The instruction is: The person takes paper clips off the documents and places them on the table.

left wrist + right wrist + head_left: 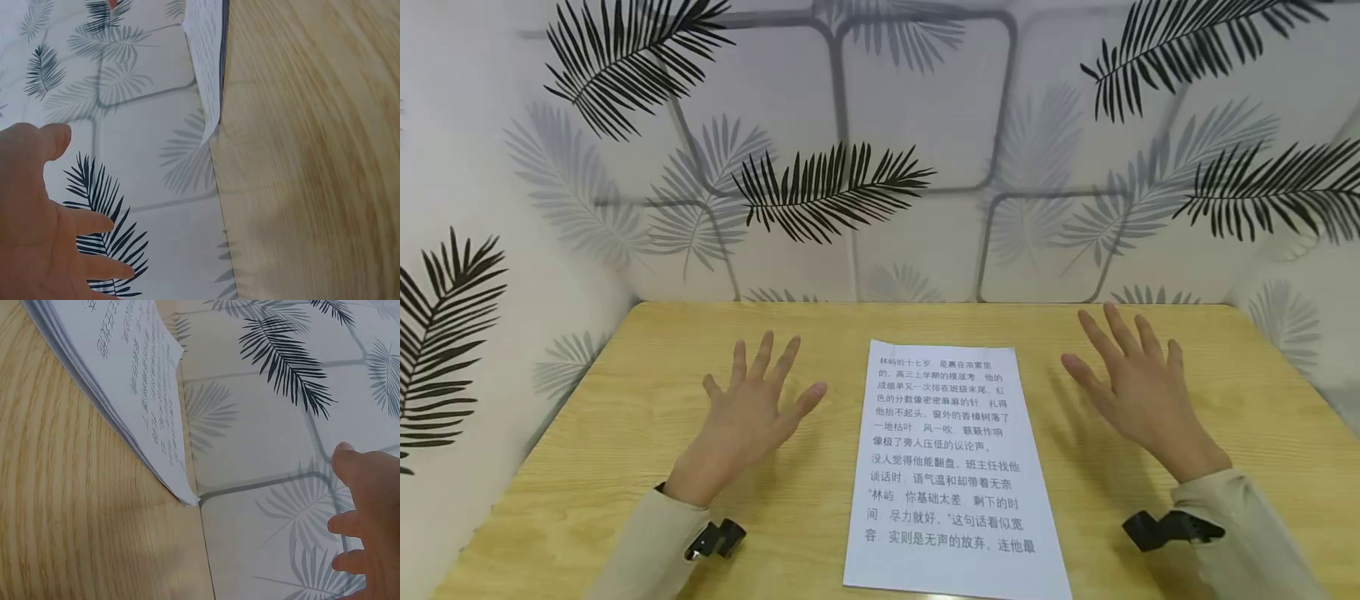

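Observation:
A stack of white paper (951,475) printed with Chinese text lies on the wooden table between the two hands. In the right wrist view the stack (125,381) shows several sheets, with the top one's far corner bent up. My left hand (745,421) is to the left of the paper, fingers spread and touching nothing. On the other side, my right hand (1142,392) hovers over the table with its fingers apart, a shadow beneath it. Neither hand holds anything.
The pale wooden table (602,467) ends at a wall (917,258) patterned with black and grey palm leaves. Each wrist wears a black strap with a small camera, as on the left wrist camera (715,540).

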Tool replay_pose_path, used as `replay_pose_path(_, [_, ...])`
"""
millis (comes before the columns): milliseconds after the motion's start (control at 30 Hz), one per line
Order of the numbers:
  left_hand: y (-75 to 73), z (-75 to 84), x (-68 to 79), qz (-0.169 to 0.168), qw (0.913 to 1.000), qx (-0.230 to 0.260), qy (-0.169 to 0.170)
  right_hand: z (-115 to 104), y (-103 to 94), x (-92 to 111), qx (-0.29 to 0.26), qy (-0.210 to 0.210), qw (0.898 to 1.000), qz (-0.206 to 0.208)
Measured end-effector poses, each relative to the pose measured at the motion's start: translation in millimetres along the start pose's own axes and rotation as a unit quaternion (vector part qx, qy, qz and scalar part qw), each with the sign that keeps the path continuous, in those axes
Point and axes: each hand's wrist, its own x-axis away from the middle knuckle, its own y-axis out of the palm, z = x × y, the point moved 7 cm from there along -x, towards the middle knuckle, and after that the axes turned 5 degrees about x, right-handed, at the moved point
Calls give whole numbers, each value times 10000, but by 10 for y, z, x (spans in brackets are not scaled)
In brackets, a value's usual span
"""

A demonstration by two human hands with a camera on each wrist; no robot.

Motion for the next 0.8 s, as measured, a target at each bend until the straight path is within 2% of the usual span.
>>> replay_pose_path(167, [-69, 53, -16, 50, 9982, 575, 161, -47, -34, -55, -192, -42, 9998, -73])
replay_pose_path(333, [-55, 96, -16, 0, 9937, 1073, 338, -78, -4, -36, -623, -58, 9980, -132])
replay_pose_path(467, [-5, 118, -21, -151, 9932, 1123, 258, -100, 32, -23, -887, -18, 9957, -277])
replay_pose_path(600, [59, 125, -28, -249, 9918, 1249, 74, -103, 86, -2, -1093, 221, 9923, -543])
replay_pose_path(733, [82, 126, -45, -46, 9928, 1190, 87, -101, 144, 21, -1199, 493, 9900, -549])
replay_pose_path(800, [107, 106, -67, -59, 9916, 1285, 102, -104, 191, 23, -1341, 629, 9871, -610])
